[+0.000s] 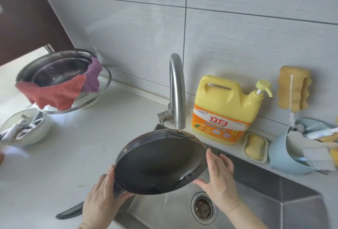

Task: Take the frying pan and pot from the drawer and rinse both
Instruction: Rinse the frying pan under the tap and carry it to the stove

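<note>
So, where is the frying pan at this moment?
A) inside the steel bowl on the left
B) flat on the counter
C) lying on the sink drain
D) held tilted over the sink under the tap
D: both hands, left and right, hold the frying pan tilted above the sink, below the tap.

yellow detergent jug (pixel 225 108) against wall tiles, right of faucet (pixel 176 89) | soap bar in dish (pixel 255 146) beside jug | sponge (pixel 293 89) on wall | blue caddy (pixel 285 153) far right | red cloth (pixel 53 93) and purple cloth (pixel 93 75) over steel bowl (pixel 60 68) on surface (pixel 82 146)
</note>
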### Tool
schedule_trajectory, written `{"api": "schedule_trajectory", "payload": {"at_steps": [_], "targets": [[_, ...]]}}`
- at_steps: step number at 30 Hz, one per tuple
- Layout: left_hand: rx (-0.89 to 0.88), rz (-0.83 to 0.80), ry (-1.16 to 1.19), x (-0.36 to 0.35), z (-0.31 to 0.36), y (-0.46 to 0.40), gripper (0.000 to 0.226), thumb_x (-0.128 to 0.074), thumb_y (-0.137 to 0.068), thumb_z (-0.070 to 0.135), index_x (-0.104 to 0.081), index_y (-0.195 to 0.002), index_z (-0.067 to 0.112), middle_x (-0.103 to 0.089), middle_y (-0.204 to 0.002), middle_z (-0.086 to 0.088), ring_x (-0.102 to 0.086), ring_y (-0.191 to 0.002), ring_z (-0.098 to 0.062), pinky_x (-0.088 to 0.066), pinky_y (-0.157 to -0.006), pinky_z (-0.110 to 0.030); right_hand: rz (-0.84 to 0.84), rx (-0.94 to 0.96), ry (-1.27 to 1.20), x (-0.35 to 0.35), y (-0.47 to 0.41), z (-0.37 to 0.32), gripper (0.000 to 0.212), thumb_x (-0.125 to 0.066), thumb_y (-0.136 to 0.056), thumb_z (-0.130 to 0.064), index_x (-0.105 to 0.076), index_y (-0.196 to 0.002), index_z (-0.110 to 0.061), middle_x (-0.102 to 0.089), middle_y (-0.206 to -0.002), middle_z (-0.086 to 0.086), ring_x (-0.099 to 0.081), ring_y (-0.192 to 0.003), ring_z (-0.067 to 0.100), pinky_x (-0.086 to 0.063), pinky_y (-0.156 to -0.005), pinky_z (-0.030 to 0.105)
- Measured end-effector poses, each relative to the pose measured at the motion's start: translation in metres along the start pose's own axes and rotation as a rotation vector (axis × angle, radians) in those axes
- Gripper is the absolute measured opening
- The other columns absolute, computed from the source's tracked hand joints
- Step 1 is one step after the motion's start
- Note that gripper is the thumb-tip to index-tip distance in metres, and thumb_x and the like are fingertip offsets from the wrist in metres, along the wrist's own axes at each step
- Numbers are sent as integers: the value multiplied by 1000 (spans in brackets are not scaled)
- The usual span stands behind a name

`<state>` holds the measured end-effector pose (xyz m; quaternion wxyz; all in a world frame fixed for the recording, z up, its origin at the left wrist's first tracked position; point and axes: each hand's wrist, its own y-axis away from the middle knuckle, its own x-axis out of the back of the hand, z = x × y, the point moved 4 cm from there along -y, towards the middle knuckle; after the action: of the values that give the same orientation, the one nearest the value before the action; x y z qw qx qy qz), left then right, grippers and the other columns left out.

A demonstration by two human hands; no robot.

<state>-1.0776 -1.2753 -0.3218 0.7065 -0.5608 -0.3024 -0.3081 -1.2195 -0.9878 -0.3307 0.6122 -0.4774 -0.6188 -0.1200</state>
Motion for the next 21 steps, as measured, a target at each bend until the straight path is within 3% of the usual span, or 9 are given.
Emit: {"api": "schedule_trajectory", "payload": {"at_steps": [5, 7, 9, 12, 13, 15, 17, 18, 21], "targets": [[-44, 10, 2, -11, 13, -2, 85, -63, -76, 62, -44, -124, -6, -71, -87, -21, -52, -83, -19, -44, -70, -35, -8, -41, -7, 4, 9, 12, 129, -97, -38, -43, -26, -139, -5, -67, -102, 13, -47, -105, 19, -24, -106, 40], [-72, -8, 27, -15, 25, -9, 88, -66, -72, 57, -39, -131, -2, -71, -88, -19, -53, -83, -17, -49, -60, -29, 12, -65, -12, 10, 15, 22, 131, -97, -37, -42, -24, -139, -5, -67, -104, 16, -49, -106, 20, -24, -108, 39], [-118, -22, 44, -20, 37, -16, 87, -65, -74, 55, -33, -136, 3, -71, -93, -17, -54, -85, -18, -55, -52, -32, 42, -90, -11, 18, 20, 33, 132, -98, -33, -38, -27, -137, 0, -67, -104, 19, -49, -105, 22, -18, -111, 34], [-166, -37, 81, -29, 53, -22, 78, -57, -87, 58, -36, -136, 0, -64, -103, -7, -54, -87, -17, -55, -57, -31, 78, -142, -5, 27, 29, 51, 128, -98, -37, -38, -28, -136, 2, -67, -99, 25, -48, -102, 25, -26, -103, 43], [-168, -45, 93, -32, 58, -24, 77, -52, -91, 60, -36, -136, 0, -58, -105, -4, -54, -86, -16, -53, -60, -29, 102, -139, 10, 30, 33, 56, 120, -92, -49, -45, -25, -138, 0, -67, -99, 26, -48, -102, 26, -29, -99, 46], [-174, -65, 111, -36, 67, -27, 77, -49, -93, 62, -32, -140, 3, -52, -102, -2, -54, -84, -16, -52, -60, -29, 150, -119, 44, 37, 40, 64, 98, -62, -74, -63, -22, -140, -3, -67, -98, 26, -50, -99, 28, -32, -96, 49], [-176, -83, 130, -38, 72, -29, 82, -55, -89, 60, -27, -142, 4, -57, -90, -3, -51, -79, -15, -53, -53, -31, 134, -126, 36, 42, 43, 68, 93, -38, -85, -74, -24, -139, 0, -66, -96, 25, -50, -98, 29, -33, -94, 49], [-166, -99, 133, -38, 73, -29, 85, -58, -86, 58, -25, -143, 4, -60, -84, -4, -50, -77, -14, -53, -51, -31, 134, -129, 34, 44, 44, 68, 94, -36, -84, -75, -24, -139, 0, -66, -95, 25, -49, -98, 29, -33, -93, 49], [-119, -148, 140, -35, 67, -29, 89, -61, -83, 58, -23, -145, 6, -63, -81, -4, -51, -78, -14, -54, -51, -30, 172, -99, 64, 49, 43, 64, 107, -63, -65, -63, -21, -145, -6, -64, -102, 24, -48, -99, 28, -31, -94, 48]]}}
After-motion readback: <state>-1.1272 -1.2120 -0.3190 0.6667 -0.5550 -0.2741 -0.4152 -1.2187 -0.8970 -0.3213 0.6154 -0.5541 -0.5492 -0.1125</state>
